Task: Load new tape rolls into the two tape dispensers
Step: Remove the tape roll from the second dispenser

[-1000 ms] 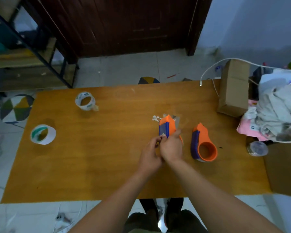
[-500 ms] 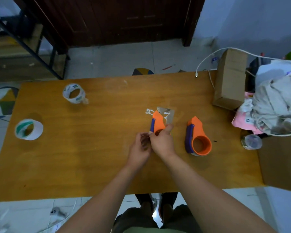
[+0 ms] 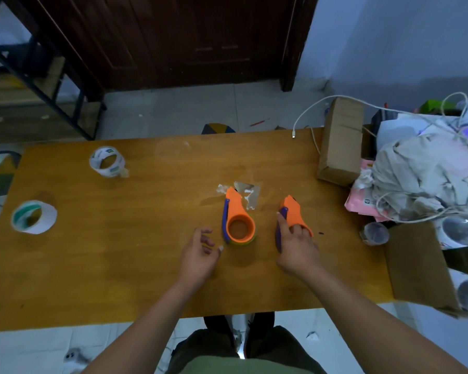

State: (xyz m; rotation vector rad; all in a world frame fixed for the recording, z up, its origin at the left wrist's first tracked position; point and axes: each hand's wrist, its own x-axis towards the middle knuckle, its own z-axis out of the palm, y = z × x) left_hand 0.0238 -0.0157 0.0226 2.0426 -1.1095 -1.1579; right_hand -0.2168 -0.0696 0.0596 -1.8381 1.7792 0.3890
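Left hand (image 3: pixel 200 252): hovering open, holding nothing, just beside left dispenser (image 3: pixel 238 220). Right hand (image 3: pixel 295 244): gripping right dispenser (image 3: pixel 292 211) on table (image 3: pixel 146 265), fingers curling over orange body. Suggesting: lifting by the body, keeping fingertips off cutter end. Lying well apart at far left: near tape roll (image 3: pixel 34 217), far tape roll (image 3: pixel 107 161); print showing, not reading legibly.

left dispenser (image 3: pixel 238 221) released, right dispenser (image 3: pixel 293 211) now grasped

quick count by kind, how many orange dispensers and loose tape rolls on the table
dispensers: 2
loose rolls: 2
total: 4
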